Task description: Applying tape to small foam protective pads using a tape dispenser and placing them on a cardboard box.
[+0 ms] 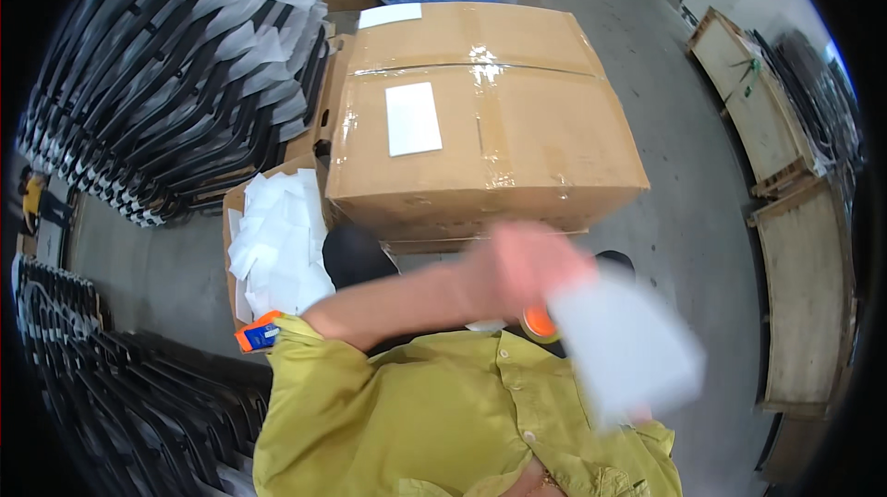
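Standing at the left, stacked dark metal frames (176,81) lean beside an open carton of white sheets (277,238), just left of the big taped cardboard box (480,118). The person's left hand (527,266) sweeps across the body, blurred, its fingers apparently clamped on a white sheet (628,349) held low at the right; the right hand is out of sight. It looks like mid-carry; placing it calls for slowing and squaring it up.

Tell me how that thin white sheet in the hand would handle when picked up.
The thin white sheet looks light and probably floppy: the left hand waves it by one edge, blurred. Similar white sheets lie loosely heaped in an open brown cardboard box, so it likely slides off easily.
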Motion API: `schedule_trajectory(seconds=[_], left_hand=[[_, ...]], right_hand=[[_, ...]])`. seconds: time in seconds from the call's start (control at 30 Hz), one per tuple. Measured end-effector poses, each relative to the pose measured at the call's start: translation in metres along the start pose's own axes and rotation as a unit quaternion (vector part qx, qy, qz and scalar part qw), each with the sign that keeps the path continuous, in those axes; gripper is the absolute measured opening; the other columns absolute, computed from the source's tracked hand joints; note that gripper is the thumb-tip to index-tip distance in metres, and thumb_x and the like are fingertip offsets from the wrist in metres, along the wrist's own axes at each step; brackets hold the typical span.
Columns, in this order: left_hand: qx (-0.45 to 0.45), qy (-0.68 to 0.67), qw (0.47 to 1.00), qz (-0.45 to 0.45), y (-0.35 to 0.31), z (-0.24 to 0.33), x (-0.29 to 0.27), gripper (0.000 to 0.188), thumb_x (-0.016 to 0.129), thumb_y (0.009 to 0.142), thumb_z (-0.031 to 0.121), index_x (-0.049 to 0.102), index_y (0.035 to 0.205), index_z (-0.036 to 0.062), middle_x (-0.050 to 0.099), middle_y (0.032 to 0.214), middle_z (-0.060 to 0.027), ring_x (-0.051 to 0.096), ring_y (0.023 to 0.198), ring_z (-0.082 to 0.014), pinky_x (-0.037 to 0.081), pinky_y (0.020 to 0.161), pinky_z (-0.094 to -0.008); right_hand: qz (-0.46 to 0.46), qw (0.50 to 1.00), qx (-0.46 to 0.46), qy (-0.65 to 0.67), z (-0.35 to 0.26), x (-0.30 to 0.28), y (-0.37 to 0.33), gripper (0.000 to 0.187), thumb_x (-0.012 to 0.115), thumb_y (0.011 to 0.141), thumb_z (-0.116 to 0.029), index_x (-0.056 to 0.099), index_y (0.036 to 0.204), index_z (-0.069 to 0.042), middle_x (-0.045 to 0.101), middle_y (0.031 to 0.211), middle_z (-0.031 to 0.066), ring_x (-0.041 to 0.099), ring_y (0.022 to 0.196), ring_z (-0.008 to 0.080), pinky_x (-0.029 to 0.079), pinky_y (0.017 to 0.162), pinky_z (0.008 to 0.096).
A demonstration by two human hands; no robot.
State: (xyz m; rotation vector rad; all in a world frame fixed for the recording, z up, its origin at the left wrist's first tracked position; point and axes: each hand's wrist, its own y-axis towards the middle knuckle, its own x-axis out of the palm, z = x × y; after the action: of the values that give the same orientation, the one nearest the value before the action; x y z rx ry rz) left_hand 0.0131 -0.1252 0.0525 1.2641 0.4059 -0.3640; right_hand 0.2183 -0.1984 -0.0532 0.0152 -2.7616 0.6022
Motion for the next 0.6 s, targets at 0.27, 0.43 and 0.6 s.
schedule_trajectory(seconds=[0.27,0.43,0.6], left_hand=[[-0.257,0.483,0.834,-0.065,-0.042,-0.210,-0.157,0.039,0.051,0.082,0.017,0.042,0.119,0.0110,0.058,0.094,-0.0136,0.056,0.087,-0.0298,0.043,0.081,-0.0407],[-0.359,0.555,0.734,-0.157,-0.073,-0.313,-0.164,0.037,0.048,0.085,0.030,0.042,0.119,0.0161,0.057,0.087,-0.0178,0.056,0.087,-0.0313,0.039,0.087,-0.0433],[-0.408,0.542,0.714,-0.173,-0.084,-0.377,-0.154,0.042,0.045,0.085,0.038,0.041,0.122,0.0180,0.055,0.093,-0.0188,0.054,0.091,-0.0313,0.034,0.091,-0.0427]], right_hand=[[0.068,0.997,0.040,-0.003,0.001,-0.023,0.003,0.030,0.061,0.079,-0.026,0.057,0.086,0.003,0.061,0.079,0.0062,0.057,0.068,0.0114,0.046,0.064,0.0244],[0.102,0.989,0.104,0.040,0.003,-0.012,0.010,0.024,0.062,0.079,-0.020,0.059,0.081,0.003,0.061,0.076,0.0056,0.055,0.064,0.0098,0.045,0.062,0.0238],[0.128,0.980,0.143,0.049,0.000,-0.012,0.021,0.025,0.062,0.079,-0.019,0.059,0.082,0.005,0.062,0.077,0.0071,0.057,0.063,0.0109,0.046,0.062,0.0241]])
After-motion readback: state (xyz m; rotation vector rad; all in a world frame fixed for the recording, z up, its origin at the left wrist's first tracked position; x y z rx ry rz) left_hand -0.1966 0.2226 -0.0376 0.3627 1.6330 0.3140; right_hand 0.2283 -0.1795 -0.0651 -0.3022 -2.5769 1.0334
